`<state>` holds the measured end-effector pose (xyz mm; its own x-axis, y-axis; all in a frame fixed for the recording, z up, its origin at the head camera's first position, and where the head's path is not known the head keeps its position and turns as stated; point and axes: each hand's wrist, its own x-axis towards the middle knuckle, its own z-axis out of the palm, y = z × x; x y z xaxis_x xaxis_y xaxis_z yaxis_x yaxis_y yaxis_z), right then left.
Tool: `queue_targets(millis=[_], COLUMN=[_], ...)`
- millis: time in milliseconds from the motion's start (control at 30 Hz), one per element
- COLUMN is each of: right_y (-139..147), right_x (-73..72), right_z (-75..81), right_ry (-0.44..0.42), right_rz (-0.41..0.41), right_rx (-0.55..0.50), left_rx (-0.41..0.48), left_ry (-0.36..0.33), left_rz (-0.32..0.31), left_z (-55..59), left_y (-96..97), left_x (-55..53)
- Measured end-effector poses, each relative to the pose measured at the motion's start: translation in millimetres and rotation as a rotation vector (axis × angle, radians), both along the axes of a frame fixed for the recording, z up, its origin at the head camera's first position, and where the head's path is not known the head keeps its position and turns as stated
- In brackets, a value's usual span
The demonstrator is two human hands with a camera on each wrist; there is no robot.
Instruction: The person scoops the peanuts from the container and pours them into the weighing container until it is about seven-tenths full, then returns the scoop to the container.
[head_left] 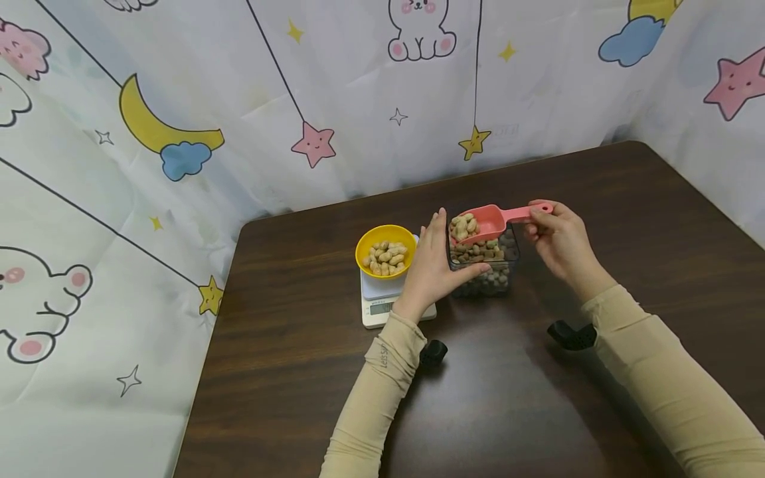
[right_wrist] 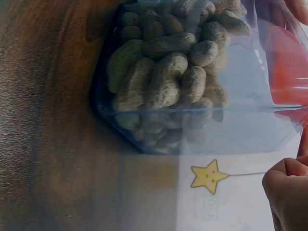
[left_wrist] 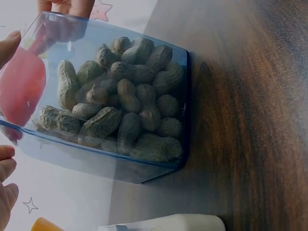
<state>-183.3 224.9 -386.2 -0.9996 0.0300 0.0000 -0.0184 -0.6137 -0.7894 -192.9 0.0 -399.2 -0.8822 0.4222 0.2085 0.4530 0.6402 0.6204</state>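
Note:
My right hand grips the handle of a pink scoop, which holds several unshelled peanuts. The scoop is over the mouth of a clear plastic container, within its rim. Peanuts fill the container's lower part, as both wrist views show. My left hand is at the container's left side, fingers straight along it and thumb stretched across the near side. Left of that hand, a yellow bowl of peanuts stands on a white kitchen scale. The scale's display is too small to read.
A dark wooden table bears everything. Behind it and to the left hangs a white curtain with cartoon prints. Black objects show beside both forearms, partly hidden by the sleeves.

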Motion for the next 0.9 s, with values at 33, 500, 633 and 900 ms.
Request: queue_targets(millis=[33,500,633,900], right_y=[0.0,-11.4,-18.6,-32.0], right_x=[0.3,-7.0,-10.2,-16.0], right_z=[0.8,22.8,28.7,36.2], right_ry=[0.005,0.07,0.096,0.152], right_rz=[0.001,0.037,0.047,0.075], right_rx=[-0.006,-0.061,-0.03,-0.043], left_rx=[0.005,0.065,0.088,0.107], left_ry=[0.002,0.04,0.042,0.059], left_rz=[-0.001,0.062,0.091,0.12], left_z=[0.3,11.9,16.1,18.4], left_y=[-0.4,-18.0,-25.4,-38.9], left_x=[0.1,-4.1,-6.4,-8.4])
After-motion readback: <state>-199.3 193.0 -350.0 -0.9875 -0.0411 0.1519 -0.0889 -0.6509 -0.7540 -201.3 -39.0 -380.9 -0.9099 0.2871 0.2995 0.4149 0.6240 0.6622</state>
